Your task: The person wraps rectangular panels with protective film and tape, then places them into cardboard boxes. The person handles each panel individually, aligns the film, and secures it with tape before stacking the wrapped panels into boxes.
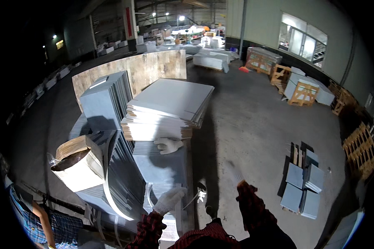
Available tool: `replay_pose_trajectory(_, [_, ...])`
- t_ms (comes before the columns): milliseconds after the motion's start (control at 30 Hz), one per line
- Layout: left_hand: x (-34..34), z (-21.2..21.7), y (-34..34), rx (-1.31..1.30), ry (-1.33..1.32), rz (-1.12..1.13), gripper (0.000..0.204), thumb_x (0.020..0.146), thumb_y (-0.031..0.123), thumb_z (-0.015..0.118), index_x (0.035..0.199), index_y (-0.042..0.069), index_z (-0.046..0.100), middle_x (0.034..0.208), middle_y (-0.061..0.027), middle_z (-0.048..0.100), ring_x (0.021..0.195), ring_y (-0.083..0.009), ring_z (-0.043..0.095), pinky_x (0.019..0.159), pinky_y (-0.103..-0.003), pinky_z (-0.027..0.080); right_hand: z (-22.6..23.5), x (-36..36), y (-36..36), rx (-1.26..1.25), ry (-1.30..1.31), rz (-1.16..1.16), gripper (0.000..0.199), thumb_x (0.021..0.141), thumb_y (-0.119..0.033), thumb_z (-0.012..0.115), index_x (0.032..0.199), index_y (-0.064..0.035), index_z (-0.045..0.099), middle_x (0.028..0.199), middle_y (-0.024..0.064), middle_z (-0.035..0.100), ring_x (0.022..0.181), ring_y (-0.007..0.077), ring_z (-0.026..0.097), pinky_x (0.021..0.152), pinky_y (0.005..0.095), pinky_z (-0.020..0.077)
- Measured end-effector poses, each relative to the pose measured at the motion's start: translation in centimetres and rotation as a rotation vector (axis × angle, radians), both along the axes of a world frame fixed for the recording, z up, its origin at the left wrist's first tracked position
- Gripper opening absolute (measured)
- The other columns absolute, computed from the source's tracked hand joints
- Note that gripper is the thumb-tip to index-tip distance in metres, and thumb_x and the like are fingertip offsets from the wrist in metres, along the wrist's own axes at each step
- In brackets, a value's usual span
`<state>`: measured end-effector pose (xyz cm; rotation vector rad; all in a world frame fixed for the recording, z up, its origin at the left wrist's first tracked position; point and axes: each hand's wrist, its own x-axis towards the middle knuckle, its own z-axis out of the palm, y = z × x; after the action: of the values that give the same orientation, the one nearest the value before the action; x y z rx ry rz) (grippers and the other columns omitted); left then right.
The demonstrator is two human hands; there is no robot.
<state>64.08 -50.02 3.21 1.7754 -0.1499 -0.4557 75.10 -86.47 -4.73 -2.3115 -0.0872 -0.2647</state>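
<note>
My left hand [169,200], in a white glove with a red-and-black checked sleeve, rests on the near end of grey slabs [153,204] standing on edge. Its fingers look extended over their top, and a pale strap curves beside it. My right hand [235,171], out over the floor to the right, is smeared by motion, so its fingers cannot be made out. Farther along, a white glove [168,145] lies on a grey slab surface [153,162], in front of a stack of large flat boards [170,97].
An opened cardboard box [81,164] sits on upright slabs at left, before a curved wooden panel [162,66]. A person in a blue plaid shirt [50,222] stands at lower left. Low tile stacks [295,178] lie on the right floor; wooden crates [303,93] line the wall.
</note>
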Motion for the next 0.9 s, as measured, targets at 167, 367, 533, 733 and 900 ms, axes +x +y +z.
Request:
replay_pose_trajectory(167, [6.8, 2.5, -4.9, -0.151, -0.032, 0.342, 0.042, 0.098, 0.026, 0.06, 0.131, -0.001, 0.06, 0.118, -0.0141, 0.068, 0.108, -0.0192, 0.064, 0.096, -0.031, 0.048, 8.6, 15.5, 1.9, 0.483, -0.082, -0.072, 0.053, 0.092, -0.035, 0.068, 0.128, 0.0021, 0.059, 0.13, 0.0185, 0.062, 0.123, 0.0323, 0.056, 0.106, 0.0387, 0.0412])
replay_pose_trajectory(367, [14.7, 8.1, -9.4, -0.156, -0.125, 0.617, 0.057, 0.099, 0.026, 0.06, 0.142, -0.007, 0.043, 0.12, -0.0167, 0.062, 0.102, -0.0204, 0.062, 0.089, -0.033, 0.051, 15.9, 32.2, 2.0, -0.183, -0.52, -0.147, 0.057, 0.086, -0.042, 0.067, 0.131, -0.0087, 0.056, 0.138, 0.0247, 0.052, 0.131, 0.0439, 0.044, 0.108, 0.0513, 0.0378])
replay_pose_trajectory(533, [20.1, 7.5, -11.1, -0.179, -0.352, 0.762, 0.058, 0.097, 0.025, 0.063, 0.144, -0.002, 0.042, 0.112, -0.0148, 0.064, 0.097, -0.0195, 0.063, 0.087, -0.031, 0.052, 19.5, 40.2, 2.0, -0.476, -0.336, -0.101, 0.056, 0.087, -0.053, 0.061, 0.127, -0.013, 0.06, 0.133, 0.0164, 0.057, 0.13, 0.0447, 0.045, 0.104, 0.0527, 0.0405])
replay_pose_trajectory(733, [25.4, 8.5, -10.5, -0.025, -0.358, 0.851, 0.08, 0.094, 0.036, 0.068, 0.152, -0.001, 0.027, 0.128, -0.0193, 0.059, 0.115, -0.0252, 0.058, 0.096, -0.038, 0.049, 20.4, 43.5, 1.2, -0.522, -0.258, -0.052, 0.05, 0.082, -0.056, 0.062, 0.106, -0.0135, 0.071, 0.109, 0.0156, 0.067, 0.111, 0.0384, 0.058, 0.094, 0.0493, 0.0477])
replay_pose_trajectory(900, [25.8, 8.9, -8.5, -0.154, -0.367, 0.919, 0.066, 0.099, 0.021, 0.06, 0.153, 0.001, 0.028, 0.138, -0.0153, 0.053, 0.116, -0.0186, 0.057, 0.093, -0.027, 0.05, 21.9, 39.0, 0.9, -0.344, -0.198, 0.041, 0.05, 0.083, -0.056, 0.062, 0.106, -0.0118, 0.071, 0.105, 0.0181, 0.067, 0.106, 0.0408, 0.059, 0.092, 0.0496, 0.0468])
